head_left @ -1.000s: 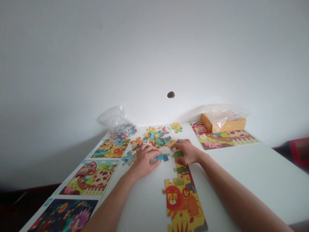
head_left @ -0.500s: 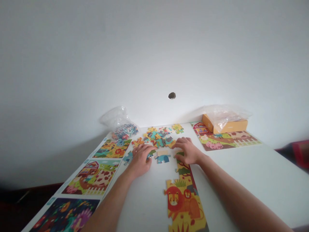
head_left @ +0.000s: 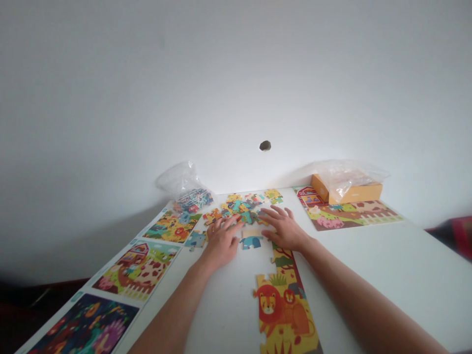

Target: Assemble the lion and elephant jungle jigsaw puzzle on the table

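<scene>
Well beyond the left hand's fingers, along the left edge of the white bench (head_left: 416,275), lie three printed picture sheets: a jungle scene (head_left: 171,227), a farm scene (head_left: 136,270) and a dark flower scene (head_left: 84,327). Past the jungle sheet sits a transparent plastic bag (head_left: 180,179) with a mass of jigsaw pieces (head_left: 193,200) at its base. Just left of the left hand (head_left: 221,244) lies a loose blue puzzle piece (head_left: 195,240). That hand's fingers (head_left: 228,223) are spread and released, gripping nothing, with their tips at the near edge of a heap of loose puzzle pieces (head_left: 239,206). Between the two hands, just below the fingertips, lies a blue-and-cream puzzle piece (head_left: 251,241). The right hand (head_left: 286,231) is open too – its fingers (head_left: 275,212) fan out empty beside the heap. Below them, a partly assembled lion puzzle (head_left: 283,309) runs toward the person. Farther right of the fingers, a farm picture sheet (head_left: 342,219) lies under an orange box (head_left: 346,191), which has a second plastic bag (head_left: 350,174) on it.
</scene>
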`<state>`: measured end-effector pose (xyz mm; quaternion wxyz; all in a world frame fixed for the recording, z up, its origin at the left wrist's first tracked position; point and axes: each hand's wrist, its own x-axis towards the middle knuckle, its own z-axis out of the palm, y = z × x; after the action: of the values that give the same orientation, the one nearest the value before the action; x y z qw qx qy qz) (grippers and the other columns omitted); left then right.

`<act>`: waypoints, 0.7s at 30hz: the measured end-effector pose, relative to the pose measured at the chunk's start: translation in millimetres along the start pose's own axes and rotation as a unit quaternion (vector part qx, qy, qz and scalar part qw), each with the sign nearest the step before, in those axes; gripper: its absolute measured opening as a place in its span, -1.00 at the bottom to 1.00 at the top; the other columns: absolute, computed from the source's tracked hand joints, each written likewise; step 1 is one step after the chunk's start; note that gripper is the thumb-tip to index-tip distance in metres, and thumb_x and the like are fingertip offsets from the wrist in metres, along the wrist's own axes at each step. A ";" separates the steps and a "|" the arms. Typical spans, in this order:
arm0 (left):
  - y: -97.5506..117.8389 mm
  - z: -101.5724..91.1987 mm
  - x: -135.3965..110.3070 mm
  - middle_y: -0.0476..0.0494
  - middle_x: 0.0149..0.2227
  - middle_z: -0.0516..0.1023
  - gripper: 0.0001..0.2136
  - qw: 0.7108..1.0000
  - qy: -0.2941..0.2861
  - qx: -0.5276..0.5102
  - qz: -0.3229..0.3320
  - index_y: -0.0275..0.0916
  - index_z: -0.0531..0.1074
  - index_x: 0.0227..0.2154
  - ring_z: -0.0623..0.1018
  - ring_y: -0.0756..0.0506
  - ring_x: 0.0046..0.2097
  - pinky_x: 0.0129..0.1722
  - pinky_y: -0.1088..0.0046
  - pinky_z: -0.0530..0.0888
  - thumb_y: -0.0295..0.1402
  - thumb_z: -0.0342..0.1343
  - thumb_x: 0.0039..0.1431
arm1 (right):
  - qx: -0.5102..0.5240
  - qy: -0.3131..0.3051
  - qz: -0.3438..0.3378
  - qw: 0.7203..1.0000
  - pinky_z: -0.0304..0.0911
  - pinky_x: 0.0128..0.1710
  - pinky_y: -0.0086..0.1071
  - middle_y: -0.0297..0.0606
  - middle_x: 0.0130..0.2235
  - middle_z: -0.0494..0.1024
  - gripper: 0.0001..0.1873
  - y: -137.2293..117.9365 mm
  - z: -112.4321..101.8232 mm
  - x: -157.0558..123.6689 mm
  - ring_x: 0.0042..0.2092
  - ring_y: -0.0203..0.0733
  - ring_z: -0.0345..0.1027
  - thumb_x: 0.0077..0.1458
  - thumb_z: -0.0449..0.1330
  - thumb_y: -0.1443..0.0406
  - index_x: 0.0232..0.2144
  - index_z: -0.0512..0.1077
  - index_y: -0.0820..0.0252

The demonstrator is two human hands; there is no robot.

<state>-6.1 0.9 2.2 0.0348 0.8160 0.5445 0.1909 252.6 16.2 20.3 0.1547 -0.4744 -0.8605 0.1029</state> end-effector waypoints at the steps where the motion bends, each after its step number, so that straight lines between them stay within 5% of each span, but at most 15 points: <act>1: 1.4 0.4 0.0 0.00 0.26 0.36 -0.53 1.000 -0.004 -0.005 0.007 0.04 0.45 0.10 0.28 -0.29 0.22 0.21 -0.03 0.17 -0.47 0.02 0.14 | 0.001 -0.016 -0.008 1.000 -0.26 0.25 0.30 -0.24 0.34 0.21 -0.46 -1.6 1.8 1.2 0.37 0.18 -0.14 0.26 0.04 -0.04 0.23 0.29 -0.11; 7: 6.1 -2.9 0.8 -0.08 0.18 0.45 -0.66 0.999 -0.005 -0.022 0.032 -0.04 0.49 0.04 0.33 -0.23 0.20 0.24 0.02 0.18 -0.37 -0.02 0.26 | -0.032 0.029 0.080 0.996 -0.40 0.25 0.37 -0.21 0.21 0.39 -0.60 1.2 8.9 7.0 0.32 0.19 -0.03 0.26 0.07 0.00 0.01 0.48 0.00; 9: 4.2 -8.2 2.0 -0.11 0.17 0.45 -0.68 0.999 0.028 0.011 -0.030 -0.03 0.51 -0.01 0.31 -0.29 0.20 0.23 -0.11 0.13 -0.36 -0.01 0.25 | -0.036 0.036 0.092 0.994 -0.39 0.25 0.38 -0.18 0.22 0.38 -0.62 3.4 9.1 6.8 0.32 0.20 -0.02 0.25 0.09 0.03 0.00 0.48 0.03; 12: -5.9 -18.0 2.8 -0.30 0.16 0.39 -0.69 0.965 0.099 0.089 -0.227 -0.11 0.49 -0.02 0.22 -0.46 0.24 0.13 -0.31 0.14 -0.29 -0.01 0.23 | -0.030 0.024 0.070 0.997 -0.40 0.26 0.37 -0.16 0.28 0.30 -0.56 2.3 8.7 5.8 0.36 0.19 -0.10 0.26 0.09 0.02 0.10 0.41 0.00; 15: -21.5 -23.1 1.1 -0.54 0.17 0.28 -0.60 0.908 0.065 0.102 -0.401 -0.26 0.45 -0.03 0.08 -0.62 0.28 0.00 -0.32 0.26 -0.12 -0.06 0.24 | -0.014 -0.005 0.025 1.000 -0.41 0.25 0.40 -0.18 0.34 0.21 -0.48 -2.5 7.7 5.8 0.39 0.20 -0.19 0.27 0.03 -0.04 0.20 0.32 -0.06; 17: -29.8 -23.0 -0.5 -0.63 0.17 0.26 -0.52 0.893 0.028 0.082 -0.441 -0.32 0.40 0.01 0.16 -0.65 0.23 -0.03 -0.34 0.26 -0.06 -0.12 0.25 | -0.005 -0.023 0.007 1.000 -0.40 0.24 0.43 -0.20 0.35 0.18 -0.44 -5.5 6.6 6.4 0.40 0.21 -0.23 0.27 0.00 -0.08 0.22 0.28 -0.09; 21: -35.5 -21.9 -1.1 -0.65 0.14 0.29 -0.45 0.905 0.006 0.087 -0.416 -0.31 0.37 0.06 0.27 -0.60 0.17 -0.04 -0.31 0.27 -0.01 -0.22 0.26 | 0.006 -0.046 -0.006 0.999 -0.42 0.23 0.45 -0.19 0.37 0.14 -0.39 -9.6 4.7 7.1 0.41 0.24 -0.25 0.26 -0.03 -0.13 0.25 0.25 -0.10</act>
<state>-45.2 11.0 12.8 0.0370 0.5138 0.8492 0.1159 239.9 17.0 20.2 0.1189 -0.4633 -0.8686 0.1292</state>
